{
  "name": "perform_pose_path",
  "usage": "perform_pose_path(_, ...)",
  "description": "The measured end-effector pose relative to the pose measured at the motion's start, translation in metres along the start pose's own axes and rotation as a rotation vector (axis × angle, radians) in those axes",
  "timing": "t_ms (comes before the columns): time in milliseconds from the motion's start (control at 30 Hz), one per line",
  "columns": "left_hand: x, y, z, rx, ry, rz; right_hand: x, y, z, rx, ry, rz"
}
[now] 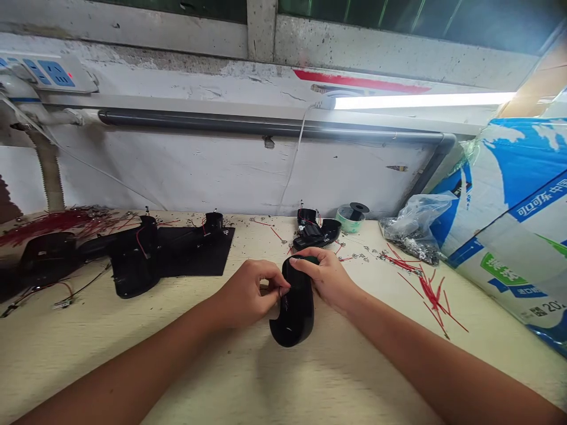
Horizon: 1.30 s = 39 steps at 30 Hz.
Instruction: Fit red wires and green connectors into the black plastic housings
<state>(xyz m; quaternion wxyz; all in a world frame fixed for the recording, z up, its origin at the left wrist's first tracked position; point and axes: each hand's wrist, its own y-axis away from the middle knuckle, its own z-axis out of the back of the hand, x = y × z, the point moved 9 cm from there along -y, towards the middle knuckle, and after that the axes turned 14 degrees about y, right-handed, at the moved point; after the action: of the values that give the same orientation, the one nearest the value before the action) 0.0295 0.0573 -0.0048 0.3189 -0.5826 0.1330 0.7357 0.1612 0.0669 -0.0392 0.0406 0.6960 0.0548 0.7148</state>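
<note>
My right hand grips a curved, glossy black plastic housing by its upper end, thumb on the inner side and fingers behind. The housing is tilted above the table, its hollow side towards me. At its left edge my left hand is closed in a pinch, thumb and forefinger together on a thin wire that runs down into the hollow. The small parts inside the housing are too dark to make out. Just beyond my hands stands another black housing with a red wire on it.
On the left lie several black housings with wires, a dark mat and a heap of red wires. To the right are loose red wires, a bag of small metal parts, a tape roll and a big blue-white package.
</note>
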Motion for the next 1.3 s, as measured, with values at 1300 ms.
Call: perform_pose_path(1300, 0.023, -0.005, -0.001, -0.008, 0.540, 0.251, 0.008, -0.004, 0.013, -0.051, -0.173, 0.049)
